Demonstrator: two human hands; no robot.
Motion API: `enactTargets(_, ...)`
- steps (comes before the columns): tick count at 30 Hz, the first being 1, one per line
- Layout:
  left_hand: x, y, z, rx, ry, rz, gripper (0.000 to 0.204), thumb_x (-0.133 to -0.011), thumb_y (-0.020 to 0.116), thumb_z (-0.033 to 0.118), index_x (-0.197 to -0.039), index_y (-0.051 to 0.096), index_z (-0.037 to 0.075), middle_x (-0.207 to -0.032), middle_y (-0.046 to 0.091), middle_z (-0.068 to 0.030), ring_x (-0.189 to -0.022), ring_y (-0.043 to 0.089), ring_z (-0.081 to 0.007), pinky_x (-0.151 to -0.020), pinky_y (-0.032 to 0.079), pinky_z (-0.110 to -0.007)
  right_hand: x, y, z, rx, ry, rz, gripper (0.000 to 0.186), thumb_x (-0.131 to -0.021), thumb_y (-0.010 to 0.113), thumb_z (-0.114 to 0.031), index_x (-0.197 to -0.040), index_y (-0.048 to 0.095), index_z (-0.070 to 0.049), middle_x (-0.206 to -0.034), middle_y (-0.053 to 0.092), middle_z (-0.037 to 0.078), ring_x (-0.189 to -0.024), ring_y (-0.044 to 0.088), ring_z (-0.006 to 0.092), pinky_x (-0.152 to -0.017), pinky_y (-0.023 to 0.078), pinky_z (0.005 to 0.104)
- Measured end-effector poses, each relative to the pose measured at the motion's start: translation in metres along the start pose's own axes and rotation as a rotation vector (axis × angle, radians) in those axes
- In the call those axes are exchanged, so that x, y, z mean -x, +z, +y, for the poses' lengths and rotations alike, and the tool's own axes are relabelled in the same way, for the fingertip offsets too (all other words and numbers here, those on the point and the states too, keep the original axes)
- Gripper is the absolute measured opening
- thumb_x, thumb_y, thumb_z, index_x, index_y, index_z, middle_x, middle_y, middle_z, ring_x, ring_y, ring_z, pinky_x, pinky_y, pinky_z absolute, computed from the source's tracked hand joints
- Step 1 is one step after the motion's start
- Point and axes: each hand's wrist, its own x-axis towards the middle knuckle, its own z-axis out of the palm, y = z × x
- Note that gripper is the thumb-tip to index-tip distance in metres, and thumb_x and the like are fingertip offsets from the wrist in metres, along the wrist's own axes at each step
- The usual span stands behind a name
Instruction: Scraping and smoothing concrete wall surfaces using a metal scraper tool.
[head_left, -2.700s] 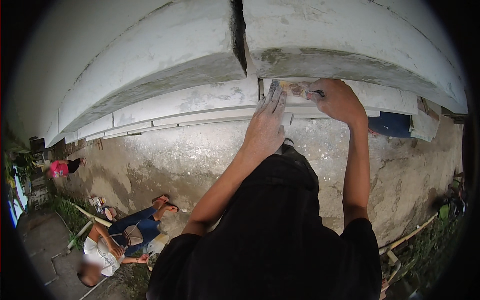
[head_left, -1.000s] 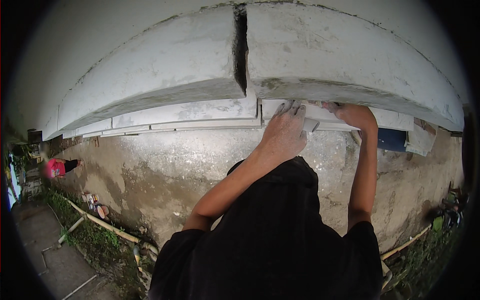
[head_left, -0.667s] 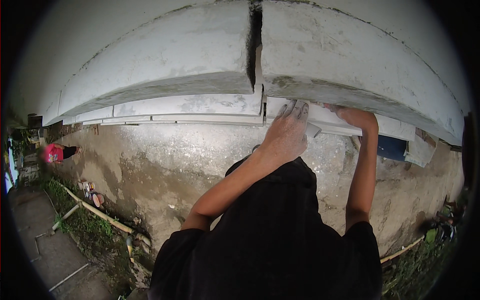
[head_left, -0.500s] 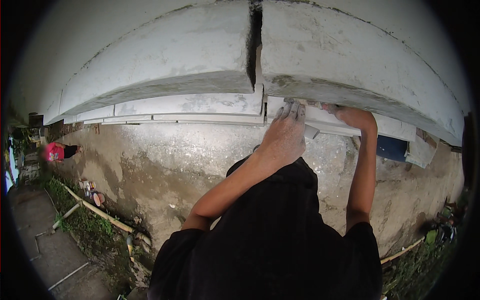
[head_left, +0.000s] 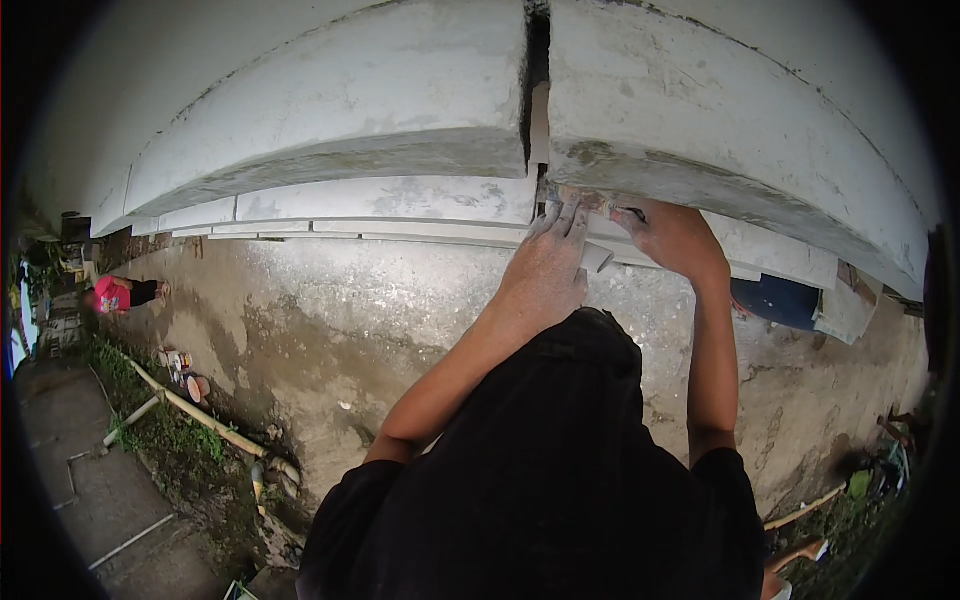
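Observation:
My left hand [head_left: 540,268] is dusted with pale powder. Its fingers stretch up beneath the lower edge of a white wall beam [head_left: 680,120], and a pale flat piece [head_left: 597,258] sticks out beside it, seemingly gripped under the palm. My right hand [head_left: 675,240] curls around a slim tool [head_left: 603,205] with a reddish and dark handle, perhaps a scraper. The tool's tip meets the left fingertips, just under the dark vertical gap [head_left: 539,70] between two beam sections. The beam hides part of the right hand's upper side.
Lower white ledges [head_left: 380,205] run left below the beams. A person in a pink top [head_left: 112,294] stands far left. Paint pots [head_left: 190,380] and a bamboo pole [head_left: 215,425] lie on the ground there. At right are a dark blue round object [head_left: 775,302] and a pale board [head_left: 850,310].
Both hands have moved left along the beam with the tool and the pale piece, closer to the vertical gap. Part of another person's limb now shows at the lower right edge.

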Motion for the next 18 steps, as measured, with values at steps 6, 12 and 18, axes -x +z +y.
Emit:
enactTargets(6, 0.004, -0.003, 0.001, 0.075, 0.0, -0.001, 0.077, -0.07, 0.053, -0.004, -0.145, 0.038, -0.013, -0.154, 0.033, -0.0329, -0.144, 0.034, -0.0452, -0.12, 0.031, -0.044, 0.011, -0.005, -0.021, -0.016, 0.095, -0.067, 0.032, -0.09, 0.068, -0.025, -0.112, 0.071, -0.002, -0.106, 0.068, 0.024, -0.103, 0.062, 0.0433, -0.092, 0.048, 0.0458)
enactTargets(12, 0.023, -0.012, -0.014, 0.186, 0.012, -0.078, 0.085, -0.067, 0.049, -0.007, -0.15, 0.034, -0.007, -0.159, 0.028, -0.0278, -0.147, 0.029, -0.0425, -0.12, 0.03, -0.044, 0.036, 0.007, -0.032, -0.117, 0.059, 0.014, 0.029, -0.09, 0.066, -0.021, -0.111, 0.07, 0.0, -0.1, 0.068, 0.025, -0.098, 0.062, 0.0437, -0.088, 0.048, 0.047)
enactTargets(18, 0.045, -0.032, -0.033, 0.129, -0.1, 0.168, 0.086, -0.068, 0.05, -0.008, -0.152, 0.032, -0.005, -0.16, 0.027, -0.0265, -0.147, 0.028, -0.0428, -0.12, 0.03, -0.043, -0.001, 0.03, -0.078, -0.253, -0.151, -0.045, 0.024, -0.092, 0.062, -0.018, -0.107, 0.068, 0.0, -0.096, 0.067, 0.024, -0.095, 0.062, 0.0441, -0.085, 0.048, 0.0496)
